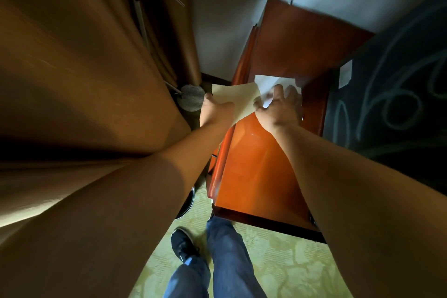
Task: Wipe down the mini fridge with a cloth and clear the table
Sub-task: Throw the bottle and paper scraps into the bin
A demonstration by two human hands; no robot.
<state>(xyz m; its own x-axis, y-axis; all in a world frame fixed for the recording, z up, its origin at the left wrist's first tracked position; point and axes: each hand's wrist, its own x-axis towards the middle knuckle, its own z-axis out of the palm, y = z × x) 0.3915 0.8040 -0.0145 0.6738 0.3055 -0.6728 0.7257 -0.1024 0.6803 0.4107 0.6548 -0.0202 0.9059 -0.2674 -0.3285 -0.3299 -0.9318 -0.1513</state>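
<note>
Dim, warm light; glare on tabletop [251,164]; fisheye edges, motion blur.

Two hands are seen: left [215,110] and right [280,109]. Two sheets are counted: one cream paper [235,97], one white cloth [268,84]. One worktop [256,172] is seen.
</note>
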